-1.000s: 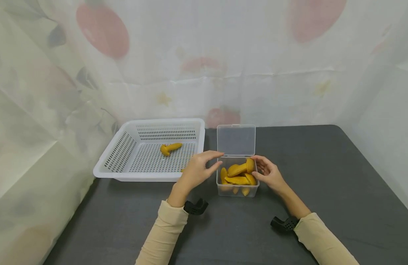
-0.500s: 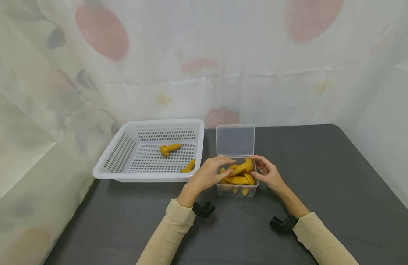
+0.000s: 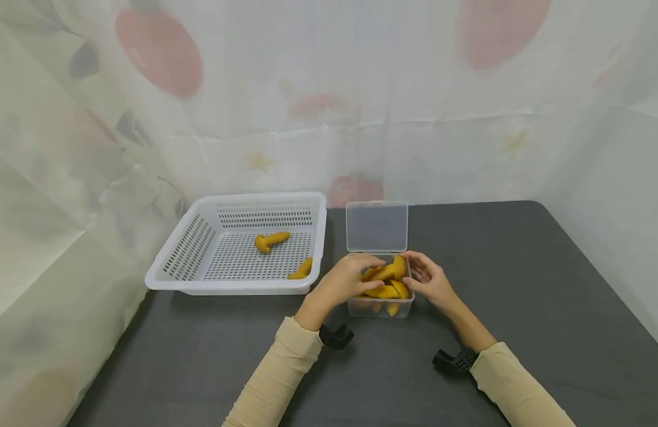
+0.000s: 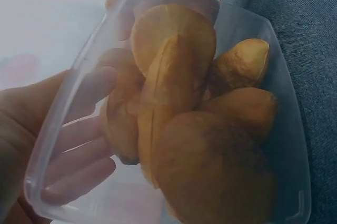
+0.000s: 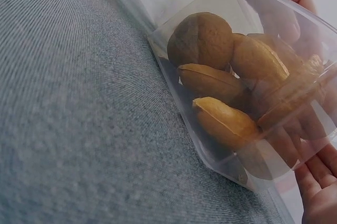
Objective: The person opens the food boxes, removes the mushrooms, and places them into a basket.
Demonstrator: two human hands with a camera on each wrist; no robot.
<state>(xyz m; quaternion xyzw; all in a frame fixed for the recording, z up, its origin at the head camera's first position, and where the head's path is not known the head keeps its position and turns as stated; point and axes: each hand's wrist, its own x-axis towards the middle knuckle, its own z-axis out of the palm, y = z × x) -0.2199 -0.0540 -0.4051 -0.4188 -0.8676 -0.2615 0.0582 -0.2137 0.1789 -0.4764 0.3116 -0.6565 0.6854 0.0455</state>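
Observation:
A clear plastic box (image 3: 355,307) holds several yellow-brown toy mushrooms (image 3: 383,292), heaped up to the rim. My left hand (image 3: 341,281) reaches over the box's left wall, thumb and fingers spread apart at the mushrooms. At the opposite wall, my right hand (image 3: 430,283) rests its thumb and index fingertip on the rim beside the uppermost mushroom (image 3: 399,268). The left wrist view shows the left hand (image 4: 79,150) through the clear wall, its fingers loosely extended. In the right wrist view the right hand (image 5: 321,187) appears at the lower right, partly cut off.
Behind the box stands its raised clear lid (image 3: 377,226). To the left, a white perforated basket (image 3: 160,270) contains a mushroom (image 3: 272,240) near its middle and another (image 3: 302,268) at the front right corner. Everything stands on a dark cloth-covered table (image 3: 499,284), with a patterned curtain (image 3: 414,89) behind.
My left hand has moved right from beside the box to over its left part, uncovering the basket's corner mushroom. The right hand stays at the box's right rim.

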